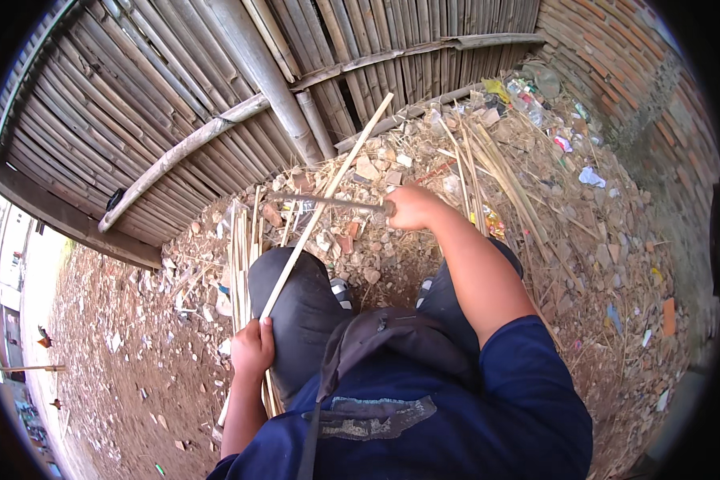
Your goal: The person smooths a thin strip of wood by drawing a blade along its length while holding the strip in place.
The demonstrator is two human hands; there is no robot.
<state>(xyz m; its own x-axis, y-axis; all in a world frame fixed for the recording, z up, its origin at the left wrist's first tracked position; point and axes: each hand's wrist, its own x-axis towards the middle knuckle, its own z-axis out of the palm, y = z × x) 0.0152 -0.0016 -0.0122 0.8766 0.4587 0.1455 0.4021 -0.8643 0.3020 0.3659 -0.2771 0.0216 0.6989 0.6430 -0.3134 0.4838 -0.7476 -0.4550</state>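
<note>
My left hand [252,348] is closed around the lower end of a long pale bamboo strip [328,200], which slants up and away to the right past my left knee. In my right hand [413,210] is the handle of a knife [332,202] with a long, narrow, dark blade. The blade points left and crosses the strip about halfway up; whether it cuts into the strip I cannot tell. A bundle of similar bamboo strips [240,264] lies beside my left leg, partly hidden by the leg and my left hand.
More split bamboo strips [508,176] lie on the rubble at the right. A bamboo slat wall [176,88] with a thick post [268,80] stands ahead, and a brick wall [624,64] rises at the right. Litter [528,100] and broken stones cover the ground.
</note>
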